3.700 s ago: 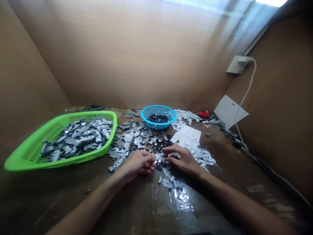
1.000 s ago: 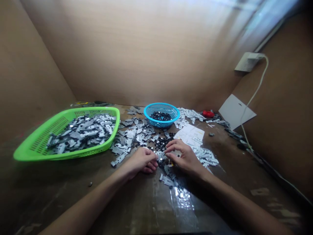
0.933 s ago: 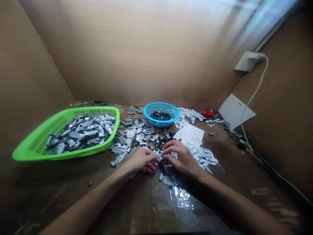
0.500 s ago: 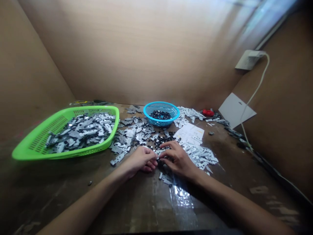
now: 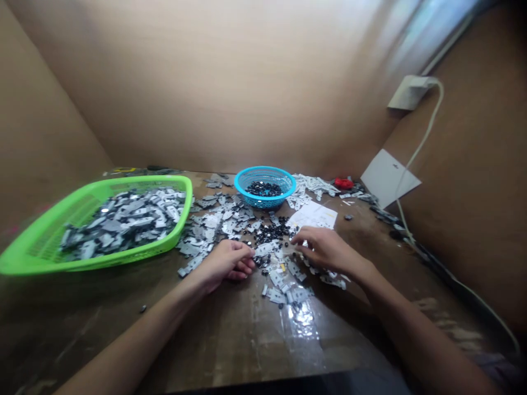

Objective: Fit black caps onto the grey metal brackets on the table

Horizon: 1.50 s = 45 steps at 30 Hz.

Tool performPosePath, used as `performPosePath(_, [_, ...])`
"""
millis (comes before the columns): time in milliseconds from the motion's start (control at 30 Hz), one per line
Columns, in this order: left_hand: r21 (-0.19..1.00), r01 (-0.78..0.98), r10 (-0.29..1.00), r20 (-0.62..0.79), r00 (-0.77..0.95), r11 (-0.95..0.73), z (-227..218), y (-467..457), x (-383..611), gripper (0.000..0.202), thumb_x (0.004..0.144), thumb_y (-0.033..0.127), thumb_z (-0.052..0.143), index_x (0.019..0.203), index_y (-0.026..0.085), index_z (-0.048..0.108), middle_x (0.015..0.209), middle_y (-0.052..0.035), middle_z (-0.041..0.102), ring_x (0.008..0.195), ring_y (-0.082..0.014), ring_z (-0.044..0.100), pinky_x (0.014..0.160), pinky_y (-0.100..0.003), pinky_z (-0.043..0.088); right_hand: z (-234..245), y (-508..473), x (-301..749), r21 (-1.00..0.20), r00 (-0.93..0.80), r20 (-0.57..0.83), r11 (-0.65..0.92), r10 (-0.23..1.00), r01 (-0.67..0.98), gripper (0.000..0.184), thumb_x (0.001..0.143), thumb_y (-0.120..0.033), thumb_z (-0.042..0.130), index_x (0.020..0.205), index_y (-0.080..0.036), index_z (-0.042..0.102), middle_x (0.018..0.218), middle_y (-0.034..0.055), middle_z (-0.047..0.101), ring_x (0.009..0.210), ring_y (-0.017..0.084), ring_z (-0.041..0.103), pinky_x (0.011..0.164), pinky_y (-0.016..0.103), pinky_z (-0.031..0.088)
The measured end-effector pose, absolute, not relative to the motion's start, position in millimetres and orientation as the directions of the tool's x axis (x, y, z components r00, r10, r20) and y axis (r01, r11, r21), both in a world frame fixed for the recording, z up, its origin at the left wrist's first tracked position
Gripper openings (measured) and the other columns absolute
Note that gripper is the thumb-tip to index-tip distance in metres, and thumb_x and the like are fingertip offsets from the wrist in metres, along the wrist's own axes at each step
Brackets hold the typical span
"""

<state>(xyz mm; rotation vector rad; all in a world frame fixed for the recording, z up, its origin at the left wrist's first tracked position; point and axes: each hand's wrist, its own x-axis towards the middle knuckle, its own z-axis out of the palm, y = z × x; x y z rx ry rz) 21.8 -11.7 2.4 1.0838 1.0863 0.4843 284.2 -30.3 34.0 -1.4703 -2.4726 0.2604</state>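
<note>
My left hand rests on the wooden table, fingers curled, pinching a small grey metal plate at its fingertips. My right hand lies to the right over a spread of light grey plates, its fingers bent down onto them; what it grips, if anything, is hidden. Between the hands lies a heap of small black parts. A pile of grey plates sits behind my left hand, and more plates lie in front.
A green basket holding many grey plates stands at the left. A small blue basket with black parts stands at the back. White paper, a red object, a wall socket and its cable are at the right.
My right hand has moved away from my left hand, to the right, onto the light grey plates. My left hand keeps its pinch on the plate. The camera shifted slightly.
</note>
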Motion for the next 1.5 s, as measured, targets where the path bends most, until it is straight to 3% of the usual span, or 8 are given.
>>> performPosePath(167, [0.879,0.202,0.764,-0.476,0.436,0.432,4,-11,23,0.03,0.069,0.042,0.061,0.075,0.014,0.054,0.07,-0.0031,0.061,0.055,-0.0072,0.053,0.05,-0.017,0.044,48,-14,338,-0.116,-0.136,-0.059,0.129,0.989,0.985,0.014,0.073,-0.025,0.057,0.081,-0.021,0.068,0.079,0.0042,0.066,0.074,0.019,0.058,0.061,0.025,0.037])
performPosePath(333, [0.874,0.208,0.764,-0.485,0.425,0.44,3,-11,24,0.029,0.07,0.042,0.06,0.076,0.014,0.054,0.071,-0.0032,0.06,0.056,-0.0081,0.054,0.048,-0.017,0.044,52,-25,338,-0.327,-0.342,-0.301,0.24,0.89,0.914,0.025,0.07,-0.04,0.062,0.086,-0.021,0.067,0.077,0.0017,0.067,0.065,0.014,0.057,0.058,0.021,0.037])
performPosePath(533, [0.867,0.21,0.761,-0.498,0.416,0.452,5,-11,25,0.028,0.069,0.041,0.062,0.075,0.015,0.054,0.07,-0.0028,0.06,0.055,-0.008,0.054,0.049,-0.017,0.044,36,-22,320,-0.158,-0.206,0.018,0.207,0.978,0.966,0.023,0.081,-0.032,0.051,0.097,-0.023,0.064,0.097,0.0056,0.062,0.087,0.019,0.056,0.069,0.025,0.037])
performPosePath(733, [0.877,0.199,0.763,-0.479,0.435,0.437,4,-12,25,0.029,0.069,0.043,0.061,0.075,0.015,0.055,0.07,-0.0027,0.061,0.055,-0.0082,0.055,0.049,-0.017,0.045,27,-15,316,-0.211,-0.383,0.051,0.385,0.922,0.899,0.013,0.074,-0.025,0.061,0.084,-0.022,0.067,0.086,0.0044,0.063,0.083,0.018,0.056,0.069,0.024,0.038])
performPosePath(1033, [0.885,0.19,0.757,-0.463,0.46,0.426,4,-14,24,0.031,0.068,0.043,0.061,0.075,0.014,0.053,0.07,-0.0038,0.061,0.054,-0.0077,0.054,0.049,-0.018,0.044,42,-25,299,-0.594,-0.365,0.243,0.435,0.899,0.677,0.031,0.081,-0.018,0.049,0.111,-0.019,0.053,0.082,0.0011,0.058,0.069,0.011,0.051,0.064,0.023,0.04])
performPosePath(1233, [0.887,0.215,0.761,-0.461,0.457,0.409,3,-16,26,0.029,0.066,0.04,0.061,0.076,0.014,0.056,0.069,-0.0042,0.063,0.055,-0.0093,0.056,0.05,-0.019,0.044,27,-21,285,-0.907,-0.223,0.116,0.194,0.968,0.373,0.026,0.079,-0.032,0.053,0.1,-0.015,0.051,0.071,0.0007,0.058,0.057,0.012,0.058,0.052,0.023,0.044])
performPosePath(1367, [0.888,0.226,0.765,-0.46,0.452,0.4,2,-16,26,0.029,0.066,0.041,0.061,0.075,0.014,0.056,0.069,-0.0043,0.064,0.055,-0.0096,0.056,0.05,-0.02,0.044,23,-17,283,-0.971,-0.172,0.075,0.112,0.982,0.213,0.029,0.08,-0.037,0.052,0.099,-0.015,0.05,0.076,0.0043,0.063,0.069,0.016,0.063,0.06,0.027,0.047])
performPosePath(1500, [0.895,0.228,0.768,-0.446,0.459,0.383,0,-17,26,0.028,0.066,0.041,0.061,0.075,0.014,0.057,0.07,-0.005,0.065,0.055,-0.0099,0.057,0.05,-0.019,0.044,27,-18,282,-0.936,-0.146,0.12,0.161,0.982,0.312,0.023,0.075,-0.034,0.059,0.084,-0.014,0.06,0.086,0.0064,0.064,0.079,0.017,0.06,0.072,0.03,0.045])
